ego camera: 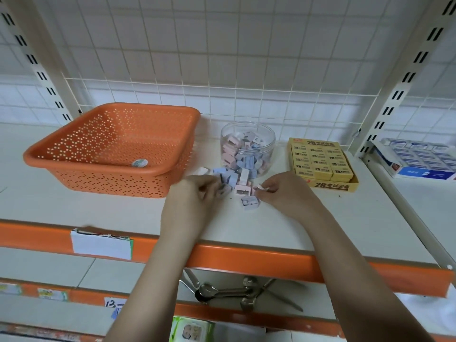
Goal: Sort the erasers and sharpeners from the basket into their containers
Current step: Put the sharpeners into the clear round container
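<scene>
An orange perforated basket [74, 156] stands at the left of the shelf, holding nothing but a sticker. A clear round jar [248, 141] behind my hands holds several pink and blue sharpeners. A small pile of loose sharpeners [237, 180] lies on the shelf in front of the jar. My left hand [197, 193] curls its fingers over sharpeners at the pile's left edge. My right hand [283, 190] pinches a pink sharpener [257, 188] at the pile's right. A yellow display box of erasers [320, 160] sits to the right of the jar.
A blue and white box of erasers [419, 159] lies on the neighbouring shelf at far right. The shelf has an orange front edge [246, 255] with a white label [101, 244]. Metal spoons [222, 291] lie on the lower shelf.
</scene>
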Tool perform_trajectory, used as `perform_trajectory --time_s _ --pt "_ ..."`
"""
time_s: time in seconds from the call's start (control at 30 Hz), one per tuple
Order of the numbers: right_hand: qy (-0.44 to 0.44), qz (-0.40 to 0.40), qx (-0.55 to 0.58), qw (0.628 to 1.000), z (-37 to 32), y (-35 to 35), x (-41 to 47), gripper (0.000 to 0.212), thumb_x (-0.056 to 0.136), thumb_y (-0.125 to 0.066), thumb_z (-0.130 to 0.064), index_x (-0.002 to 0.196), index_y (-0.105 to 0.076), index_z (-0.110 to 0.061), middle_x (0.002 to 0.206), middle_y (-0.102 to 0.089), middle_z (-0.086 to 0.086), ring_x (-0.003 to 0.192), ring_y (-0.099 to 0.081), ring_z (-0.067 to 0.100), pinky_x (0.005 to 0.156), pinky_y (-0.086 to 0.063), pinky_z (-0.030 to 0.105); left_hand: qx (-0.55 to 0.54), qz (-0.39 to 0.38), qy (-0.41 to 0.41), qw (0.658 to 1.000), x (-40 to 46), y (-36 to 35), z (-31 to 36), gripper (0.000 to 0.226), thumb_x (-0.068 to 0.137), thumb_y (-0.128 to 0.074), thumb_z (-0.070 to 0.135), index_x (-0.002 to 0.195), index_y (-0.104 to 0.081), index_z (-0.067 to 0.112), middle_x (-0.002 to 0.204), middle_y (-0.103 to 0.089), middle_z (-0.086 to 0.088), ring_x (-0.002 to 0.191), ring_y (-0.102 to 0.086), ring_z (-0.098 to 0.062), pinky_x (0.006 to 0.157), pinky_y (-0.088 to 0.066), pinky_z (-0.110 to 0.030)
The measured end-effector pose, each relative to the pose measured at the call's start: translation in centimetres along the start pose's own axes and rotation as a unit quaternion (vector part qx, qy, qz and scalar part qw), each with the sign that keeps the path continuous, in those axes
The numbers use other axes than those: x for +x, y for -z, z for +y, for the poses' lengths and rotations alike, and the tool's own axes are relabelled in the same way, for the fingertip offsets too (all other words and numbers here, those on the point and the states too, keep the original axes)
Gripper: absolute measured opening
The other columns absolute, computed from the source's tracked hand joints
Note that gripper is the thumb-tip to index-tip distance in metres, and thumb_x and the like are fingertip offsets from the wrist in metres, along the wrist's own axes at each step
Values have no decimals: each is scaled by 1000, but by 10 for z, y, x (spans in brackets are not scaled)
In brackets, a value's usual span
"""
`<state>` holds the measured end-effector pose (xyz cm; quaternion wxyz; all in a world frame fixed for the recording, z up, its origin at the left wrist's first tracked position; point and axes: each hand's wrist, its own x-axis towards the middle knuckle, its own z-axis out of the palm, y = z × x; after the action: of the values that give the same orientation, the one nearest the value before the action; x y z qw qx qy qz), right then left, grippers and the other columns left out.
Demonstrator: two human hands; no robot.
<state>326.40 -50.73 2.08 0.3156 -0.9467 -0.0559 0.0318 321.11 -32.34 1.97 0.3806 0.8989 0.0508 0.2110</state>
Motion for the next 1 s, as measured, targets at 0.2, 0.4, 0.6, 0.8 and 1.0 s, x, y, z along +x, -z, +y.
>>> perform_trajectory --time_s 0.2,0.4,0.6,0.8,1.0 --pt "-9 14 -30 999 1 -7 7 32 84 -64 -28 90 -71 3 83 -68 21 66 -61 23 57 -43 30 34 1 16 999 -1 1 -10 16 87 -63 24 97 -75 21 90 -73 -3 80 -67 -20 69 -49 -28" --pt "4 76 -32 997 -6 12 2 40 82 -64 -24 52 -52 -1 45 -37 7 43 -36 16 47 -29 26 80 -56 77 992 7 -6 -8 25 86 -60 39 105 -71 27 103 -70 -2 95 -63 -23 75 -48 -29" --pt "56 195 30 979 -29 53 19 33 83 -68 -34 80 -70 -1 83 -70 16 78 -65 28 76 -54 38 103 -92 99 986 9 -16 -6 28 79 -66 49 96 -70 28 88 -66 0 90 -60 -23 67 -46 -29" --pt "51 175 17 983 -38 60 74 26 82 -69 -35 92 -70 -11 93 -68 4 83 -63 18 77 -52 32 96 -74 92 988 4 -10 -6 23 84 -62 41 104 -69 33 94 -69 2 90 -61 -21 68 -45 -27" --pt "23 157 -30 987 -38 45 93 26 80 -68 -19 89 -69 5 94 -70 17 84 -66 30 66 -50 32 95 -33 86 991 -4 5 -7 28 83 -61 45 103 -71 28 98 -70 0 91 -62 -23 71 -47 -27"
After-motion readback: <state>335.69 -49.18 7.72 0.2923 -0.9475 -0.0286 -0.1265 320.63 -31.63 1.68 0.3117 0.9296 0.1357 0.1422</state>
